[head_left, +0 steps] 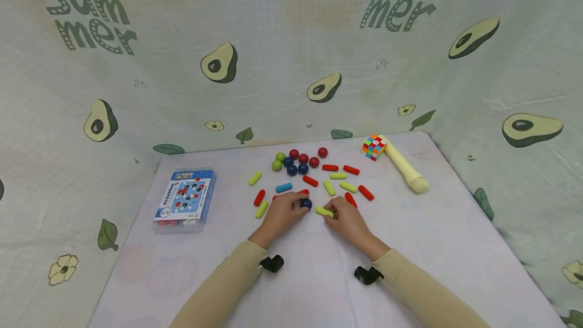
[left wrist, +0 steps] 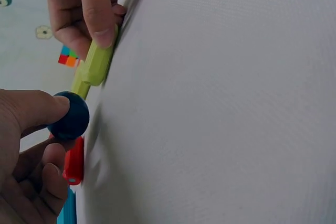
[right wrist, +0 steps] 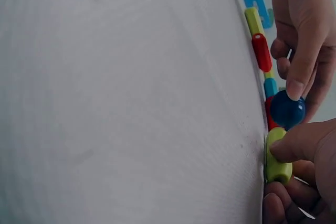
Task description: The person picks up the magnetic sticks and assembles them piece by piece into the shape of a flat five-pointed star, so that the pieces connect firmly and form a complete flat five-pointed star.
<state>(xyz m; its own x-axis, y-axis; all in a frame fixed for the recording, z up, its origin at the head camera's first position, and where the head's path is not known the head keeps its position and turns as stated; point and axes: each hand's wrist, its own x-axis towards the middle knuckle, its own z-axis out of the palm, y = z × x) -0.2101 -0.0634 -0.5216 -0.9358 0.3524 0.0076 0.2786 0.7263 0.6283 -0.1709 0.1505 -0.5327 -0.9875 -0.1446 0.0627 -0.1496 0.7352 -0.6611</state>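
Note:
Between its thumb and fingers my left hand (head_left: pixel 285 211) pinches a dark blue ball (head_left: pixel 306 204). To its right, my right hand (head_left: pixel 348 220) grips a yellow-green stick (head_left: pixel 325 211) with the thumb on top. Ball and stick are apart in the head view, the stick's free end pointing toward the ball. In the left wrist view the blue ball (left wrist: pixel 71 116) shows under the left thumb, and the yellow-green stick (left wrist: pixel 97 62) is in the other hand. The right wrist view shows the stick (right wrist: pixel 279 156) close to the table cloth, its far end near the ball (right wrist: pixel 287 109).
Several red, green and blue balls (head_left: pixel 303 158) cluster behind the hands. Red and yellow-green sticks (head_left: pixel 348 187) and a blue stick (head_left: pixel 284 187) lie around. A clear box with a printed card (head_left: pixel 185 197) stands left; a colourful puzzle cube (head_left: pixel 374 147) and a pale yellow rod (head_left: pixel 405 167) lie back right.

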